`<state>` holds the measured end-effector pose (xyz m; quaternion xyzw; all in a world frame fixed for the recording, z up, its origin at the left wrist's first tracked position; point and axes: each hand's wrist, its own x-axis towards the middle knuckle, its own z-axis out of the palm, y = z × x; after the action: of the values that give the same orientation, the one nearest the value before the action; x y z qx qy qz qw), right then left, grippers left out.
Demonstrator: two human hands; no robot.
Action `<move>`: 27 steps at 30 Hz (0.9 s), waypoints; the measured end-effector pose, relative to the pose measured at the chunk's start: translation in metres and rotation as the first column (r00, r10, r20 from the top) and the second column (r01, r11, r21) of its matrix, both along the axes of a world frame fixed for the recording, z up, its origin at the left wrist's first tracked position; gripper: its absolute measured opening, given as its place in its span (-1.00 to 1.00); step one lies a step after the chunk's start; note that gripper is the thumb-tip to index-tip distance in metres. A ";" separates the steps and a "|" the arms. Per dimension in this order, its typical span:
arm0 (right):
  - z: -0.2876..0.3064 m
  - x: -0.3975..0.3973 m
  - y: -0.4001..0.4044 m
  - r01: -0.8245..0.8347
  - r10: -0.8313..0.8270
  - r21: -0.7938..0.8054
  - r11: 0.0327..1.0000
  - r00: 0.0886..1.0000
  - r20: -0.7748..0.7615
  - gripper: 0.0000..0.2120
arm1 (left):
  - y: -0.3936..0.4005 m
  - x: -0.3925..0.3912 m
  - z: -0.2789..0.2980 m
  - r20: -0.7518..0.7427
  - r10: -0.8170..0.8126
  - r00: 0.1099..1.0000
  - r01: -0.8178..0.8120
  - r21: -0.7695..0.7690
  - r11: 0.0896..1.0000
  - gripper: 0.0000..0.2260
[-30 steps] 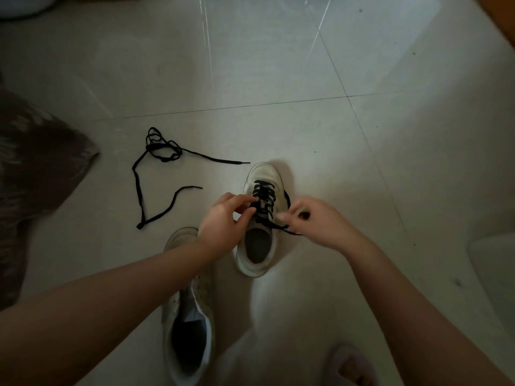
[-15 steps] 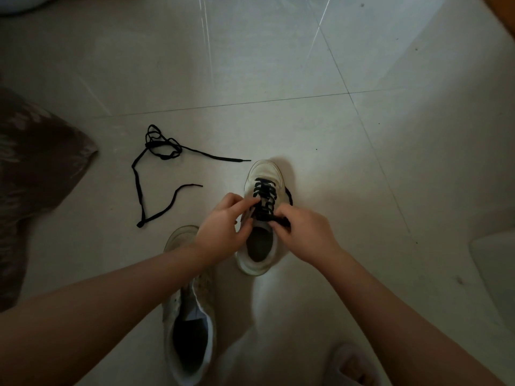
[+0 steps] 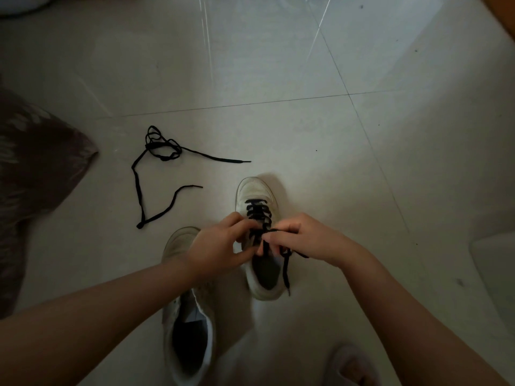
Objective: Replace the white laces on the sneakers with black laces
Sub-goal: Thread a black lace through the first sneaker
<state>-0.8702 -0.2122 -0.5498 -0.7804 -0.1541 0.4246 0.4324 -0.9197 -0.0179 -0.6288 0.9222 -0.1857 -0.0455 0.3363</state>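
A white sneaker (image 3: pixel 255 190) stands on the tiled floor, toe pointing away, with a black lace (image 3: pixel 259 211) threaded through its front eyelets. My left hand (image 3: pixel 216 246) grips the sneaker's left side by the upper eyelets. My right hand (image 3: pixel 303 236) pinches the black lace over the tongue; one loose end (image 3: pixel 285 271) hangs down the right side of the sneaker. A second white sneaker (image 3: pixel 189 324) with no lace lies nearer me, partly under my left forearm. A spare black lace (image 3: pixel 156 174) lies loose on the floor to the left.
A dark patterned cushion or cloth (image 3: pixel 33 176) lies at the left edge. A foot in a slipper (image 3: pixel 351 366) shows at the bottom right. A pale object (image 3: pixel 498 263) sits at the right edge. A wooden edge (image 3: pixel 504 15) crosses the top right corner.
My right hand came in from the right side of the sneaker to its tongue and now pinches the lace there. A lace end now hangs down the sneaker's right side.
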 end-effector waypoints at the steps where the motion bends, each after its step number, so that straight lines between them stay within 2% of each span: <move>1: 0.001 -0.001 -0.003 -0.068 0.065 -0.055 0.996 0.996 -0.056 -0.72 | 0.002 -0.003 0.001 -0.037 -0.011 0.999 0.011 0.002 1.000 -0.55; 3: 0.006 -0.001 -0.009 -0.252 0.223 -0.221 0.942 0.963 -0.148 -0.71 | 0.004 -0.006 0.006 -0.124 0.053 0.991 -0.051 0.025 0.998 -0.48; 4: 0.007 0.000 -0.014 -0.295 0.251 -0.280 0.914 0.951 -0.183 -0.69 | 0.005 -0.007 0.009 -0.154 0.099 0.983 -0.091 0.059 0.994 -0.48; 5: 0.006 0.002 -0.020 -0.277 0.222 -0.312 0.909 0.954 -0.201 -0.65 | 0.004 -0.008 0.012 -0.167 0.133 0.977 -0.117 0.105 0.988 -0.52; 7: 0.000 0.007 -0.029 -0.076 0.025 -0.319 0.945 0.987 -0.160 -0.67 | 0.000 -0.008 0.017 -0.164 0.176 0.971 -0.145 0.185 0.972 -0.67; 9: -0.014 0.015 -0.032 0.174 -0.158 -0.301 0.938 0.984 0.079 -0.73 | -0.003 -0.007 0.020 -0.175 0.241 0.955 -0.204 0.203 0.958 -0.78; 11: -0.029 0.018 -0.024 0.327 -0.230 -0.270 0.905 0.913 0.336 -0.80 | -0.001 -0.003 0.023 -0.199 0.328 0.924 -0.295 0.177 0.939 -0.84; 13: -0.041 0.017 -0.012 0.394 -0.285 -0.188 0.900 0.857 0.429 -0.87 | 0.002 0.001 0.029 -0.217 0.380 0.899 -0.353 0.155 0.923 -0.86; 17: -0.059 0.024 0.010 0.379 -0.290 -0.111 0.919 0.837 0.464 -0.81 | -0.001 0.005 0.040 -0.231 0.414 0.881 -0.395 0.123 0.910 -0.89; 20: -0.068 0.039 0.023 0.365 -0.252 -0.134 0.921 0.824 0.508 -0.83 | -0.004 0.015 0.040 -0.310 0.430 0.848 -0.392 0.181 0.902 -0.76; 23: -0.075 0.052 0.034 0.366 -0.247 -0.180 0.913 0.846 0.472 -0.94 | -0.007 0.027 0.039 -0.458 0.382 0.802 -0.340 0.175 0.924 -0.69; 27: -0.074 0.066 0.038 0.264 -0.160 -0.236 0.935 0.909 0.385 -0.88 | -0.005 0.033 0.030 -0.534 0.331 0.778 -0.264 0.200 0.943 -0.57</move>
<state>-0.8039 -0.1746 -0.6242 -0.9107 -0.0817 0.2421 0.3246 -0.8865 -0.0231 -0.5987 0.9031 0.0722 -0.2704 0.3256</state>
